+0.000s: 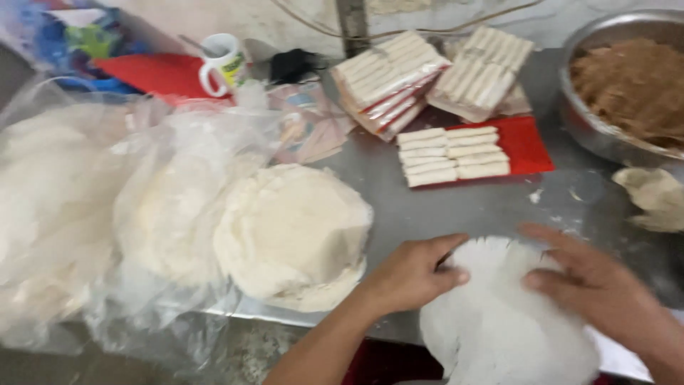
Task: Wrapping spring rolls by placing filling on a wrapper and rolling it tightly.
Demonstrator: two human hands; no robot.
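Note:
My left hand [413, 274] rests with curled fingers on the left edge of a thin white round wrapper sheet [499, 328] at the near edge of the steel table [399, 207]. Over the same sheet's right side lies my right hand [598, 285], fingers spread and pointing left. Both hands touch the sheet; whether either one pinches it is blurred. A round stack of white wrappers [292, 235] sits just left of my left hand.
Clear plastic bags of more wrappers [78, 207] fill the left. Behind are rolled white rolls on a red tray [527, 146], packed rolls [388, 78], a white mug [224, 64], a steel bowl of brown filling [634, 85] and a dough lump [655, 196].

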